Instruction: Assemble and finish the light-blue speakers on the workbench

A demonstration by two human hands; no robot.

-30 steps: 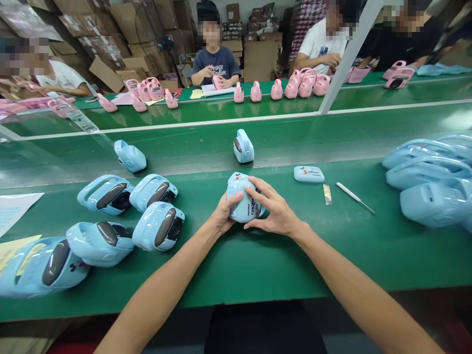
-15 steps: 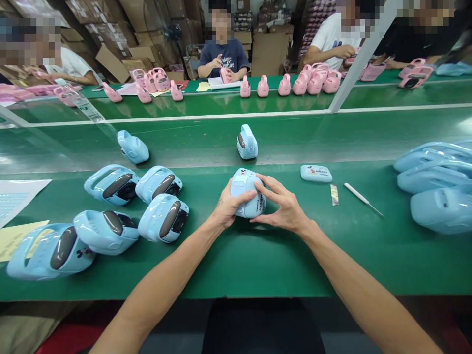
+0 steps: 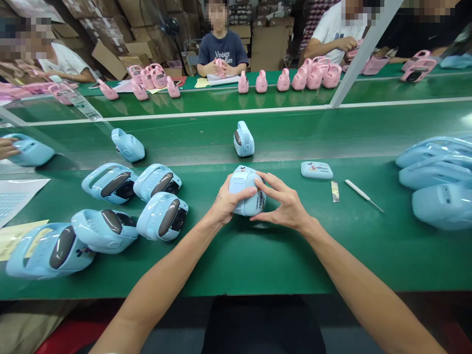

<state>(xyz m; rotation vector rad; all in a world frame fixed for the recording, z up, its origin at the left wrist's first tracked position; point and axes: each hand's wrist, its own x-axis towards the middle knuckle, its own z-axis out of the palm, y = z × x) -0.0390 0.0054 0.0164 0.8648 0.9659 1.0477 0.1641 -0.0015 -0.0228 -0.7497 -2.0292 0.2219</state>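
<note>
A light blue plastic device (image 3: pixel 242 184) with printed lettering and a cartoon figure is held between both hands above the green bench. My left hand (image 3: pixel 225 199) grips its left side, thumb lying across the top. My right hand (image 3: pixel 283 202) closes on the right side, fingertips at the upper edge and thumb at the lower edge. Its underside and far side are hidden. To the right of the hands lie a light blue printed panel (image 3: pixel 316 170), a small foil-like strip (image 3: pixel 335 191) and a white-handled tool with a thin metal shaft (image 3: pixel 364 195), apparently a screwdriver.
Several blue handled devices (image 3: pixel 162 216) stand at left, beside papers (image 3: pixel 22 196). More blue parts (image 3: pixel 442 206) are piled at right. Two devices (image 3: pixel 244 139) (image 3: pixel 128 145) sit on the belt. A co-worker's hand (image 3: pixel 6 147) touches another at far left. Pink devices line the opposite bench.
At the far left a co-worker's hand has appeared with a blue device on the belt. Across the belt, a person has brought both hands together low. My hands keep nearly the same grip.
</note>
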